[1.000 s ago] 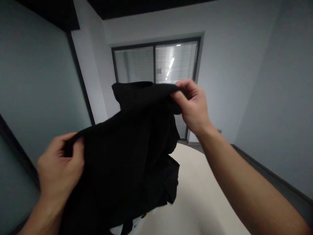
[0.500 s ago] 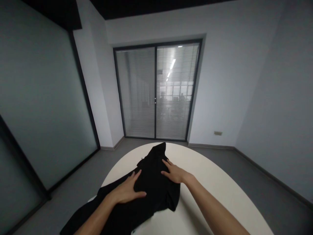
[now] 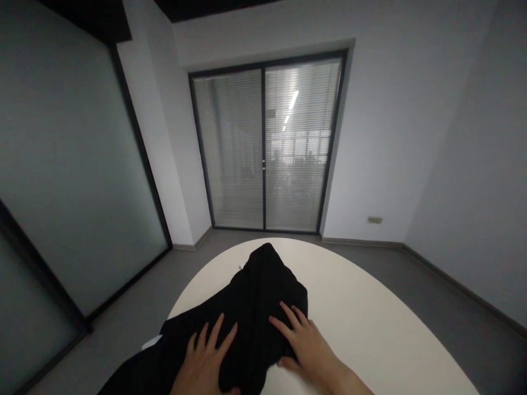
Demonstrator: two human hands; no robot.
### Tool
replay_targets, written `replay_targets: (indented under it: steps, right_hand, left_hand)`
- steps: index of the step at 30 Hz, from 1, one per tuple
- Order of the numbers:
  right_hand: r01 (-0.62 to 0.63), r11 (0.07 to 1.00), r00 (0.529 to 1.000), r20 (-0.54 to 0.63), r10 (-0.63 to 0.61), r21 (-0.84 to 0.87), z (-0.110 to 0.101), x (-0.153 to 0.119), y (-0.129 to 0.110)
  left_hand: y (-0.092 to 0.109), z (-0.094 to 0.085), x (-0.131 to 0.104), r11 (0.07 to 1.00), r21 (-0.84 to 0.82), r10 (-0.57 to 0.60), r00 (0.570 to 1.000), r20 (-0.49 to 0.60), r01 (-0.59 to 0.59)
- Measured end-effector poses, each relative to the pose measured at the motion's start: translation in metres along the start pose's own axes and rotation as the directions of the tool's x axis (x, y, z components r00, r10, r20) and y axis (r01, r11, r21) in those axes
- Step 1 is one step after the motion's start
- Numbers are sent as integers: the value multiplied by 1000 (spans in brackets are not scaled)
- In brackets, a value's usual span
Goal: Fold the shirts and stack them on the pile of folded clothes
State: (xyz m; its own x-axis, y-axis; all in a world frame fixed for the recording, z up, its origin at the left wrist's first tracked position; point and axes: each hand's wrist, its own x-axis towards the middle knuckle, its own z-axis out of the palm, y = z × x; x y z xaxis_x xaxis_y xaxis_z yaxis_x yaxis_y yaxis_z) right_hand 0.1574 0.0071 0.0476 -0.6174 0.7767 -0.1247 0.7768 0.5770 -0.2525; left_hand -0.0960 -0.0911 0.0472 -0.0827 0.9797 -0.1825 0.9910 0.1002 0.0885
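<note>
A black garment (image 3: 253, 304) lies spread over the table, running from the lower left toward the far edge; its exact kind does not show. My left hand (image 3: 206, 356) rests flat on its near part, fingers spread and pointing away from me. On the right edge of the cloth, my right hand (image 3: 304, 343) lies with its fingers apart and its thumb near the cloth's lower border. Neither hand grips the fabric. A small white patch (image 3: 152, 342) sticks out at the garment's left side.
The round cream table (image 3: 362, 307) fills the lower middle. Beyond it stands a glass double door (image 3: 263, 148) with blinds. A frosted glass panel (image 3: 74, 153) is on the left, and a wall socket (image 3: 374, 220) sits low on the right wall.
Both hands have moved back toward me over the cloth. The garment's right side looks smoother, and its far tip has shifted slightly left. The view has tilted a little.
</note>
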Motion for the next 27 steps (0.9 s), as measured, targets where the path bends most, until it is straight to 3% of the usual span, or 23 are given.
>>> replay_targets:
  steps: [7, 12, 15, 17, 20, 23, 25, 27]
  right_hand:
    - [-18, 992, 980, -199, -7, -123, -1, 65, -3]
    - [-73, 991, 969, -242, 43, -116, -1, 130, -9]
    - [-141, 985, 958, -266, 111, -96, 1, 158, -10]
    - [-175, 981, 951, -274, 145, -86, 2, 169, -7]
    - [-192, 979, 944, -286, 164, -75, 0, 173, 2]
    - [-195, 980, 935, -308, 173, -43, -5, 171, 9]
    - [-196, 980, 933, -312, 179, -26, -8, 170, 10]
    - [-185, 982, 937, -305, 170, -21, -11, 169, 9]
  left_hand:
    - [-8, 6, 65, 992, 95, -49, 952, -303, 82]
    - [-18, -6, 129, 981, 105, -110, 913, -393, 164]
    - [-23, -16, 152, 986, 54, -125, 907, -401, 160]
    - [-31, -23, 152, 997, 6, -68, 925, -374, 76]
    - [-55, -30, 130, 1000, 11, 10, 963, -271, -7]
    - [-82, -29, 94, 982, 96, -143, 974, -174, 161]
    - [-93, -22, 71, 954, 63, -284, 952, -111, 292]
    - [-93, -14, 56, 935, 30, -344, 927, -150, 352]
